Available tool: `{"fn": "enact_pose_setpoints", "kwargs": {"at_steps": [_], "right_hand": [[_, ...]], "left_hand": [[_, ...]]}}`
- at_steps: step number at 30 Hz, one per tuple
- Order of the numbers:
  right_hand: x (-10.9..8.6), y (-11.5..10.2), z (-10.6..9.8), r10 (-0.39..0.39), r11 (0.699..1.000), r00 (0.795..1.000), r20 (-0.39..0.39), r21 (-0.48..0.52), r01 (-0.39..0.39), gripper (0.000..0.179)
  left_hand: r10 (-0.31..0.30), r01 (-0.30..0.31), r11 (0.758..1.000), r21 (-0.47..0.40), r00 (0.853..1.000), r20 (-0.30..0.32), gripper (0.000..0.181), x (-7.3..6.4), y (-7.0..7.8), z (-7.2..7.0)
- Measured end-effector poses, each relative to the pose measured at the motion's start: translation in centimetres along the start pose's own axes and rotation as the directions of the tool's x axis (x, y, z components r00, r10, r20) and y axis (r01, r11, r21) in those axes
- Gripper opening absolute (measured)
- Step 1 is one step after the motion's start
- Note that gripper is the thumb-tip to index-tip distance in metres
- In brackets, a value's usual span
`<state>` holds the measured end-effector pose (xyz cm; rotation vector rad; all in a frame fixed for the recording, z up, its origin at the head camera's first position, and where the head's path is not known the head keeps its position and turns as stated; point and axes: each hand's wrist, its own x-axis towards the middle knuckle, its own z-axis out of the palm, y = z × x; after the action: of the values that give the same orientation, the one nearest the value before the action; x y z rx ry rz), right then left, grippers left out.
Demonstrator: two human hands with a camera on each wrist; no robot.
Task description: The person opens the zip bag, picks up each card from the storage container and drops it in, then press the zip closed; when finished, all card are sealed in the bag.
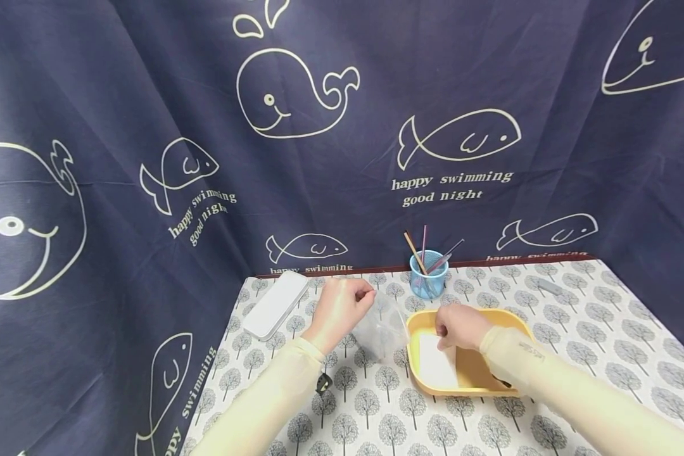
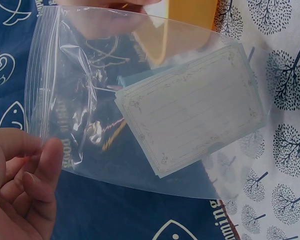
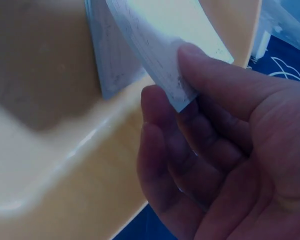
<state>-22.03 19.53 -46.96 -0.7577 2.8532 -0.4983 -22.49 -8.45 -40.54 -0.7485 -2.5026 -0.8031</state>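
My left hand (image 1: 342, 310) pinches the edge of a clear zip-lock bag (image 2: 75, 120) close to its zip strip. Through the film of the bag show pale cards (image 2: 195, 105) with an ornate border and ruled lines, stacked slightly askew. My right hand (image 1: 462, 326) reaches into a yellow-orange basket (image 1: 473, 392). Between thumb and fingers it grips one corner of a thin white card (image 3: 160, 55) with a printed border. Behind that, another similar card (image 3: 110, 65) shows against the basket's inside. In the head view, the basket's right side is partly hidden by my right forearm.
A blue mesh pen holder (image 1: 429, 278) with several pencils stands behind the basket. At the left back lies a white box (image 1: 276, 305). A small black item (image 1: 323, 382) is near my left forearm, and a grey block (image 1: 550, 287) lies at the far right.
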Motion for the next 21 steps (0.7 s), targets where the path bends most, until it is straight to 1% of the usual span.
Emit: {"fn": "enact_pose_setpoints", "kwargs": {"at_steps": [3,9,13,16,21], "right_hand": [[-0.1,0.0,-0.6,-0.005,0.999,1.000,0.006,0.039,0.005,0.028],[-0.6,-0.1,-1.9,-0.065,0.991,0.998,0.024,0.118,0.062,0.023],[-1.1,-0.5,-2.8,-0.070,0.987,0.996,0.061,0.146,0.060,0.021],[-1.4,-0.7,-3.5,-0.075,0.986,0.994,0.074,0.157,0.063,0.020],[-1.9,-0.8,-4.9,-0.100,0.981,0.994,0.040,0.169,0.092,0.016]], "left_hand": [[0.002,-0.002,1.000,-0.005,1.000,-0.002,0.011,0.1,0.1,0.0],[0.005,-0.005,1.000,-0.010,1.000,-0.001,0.011,0.1,0.0,0.0],[0.001,-0.001,1.000,-0.003,1.000,0.007,0.012,0.1,0.0,0.0],[0.003,-0.003,1.000,-0.005,1.000,0.010,0.012,0.1,0.1,0.0],[0.006,-0.006,1.000,-0.006,1.000,0.009,0.012,0.2,0.1,0.0]]}}
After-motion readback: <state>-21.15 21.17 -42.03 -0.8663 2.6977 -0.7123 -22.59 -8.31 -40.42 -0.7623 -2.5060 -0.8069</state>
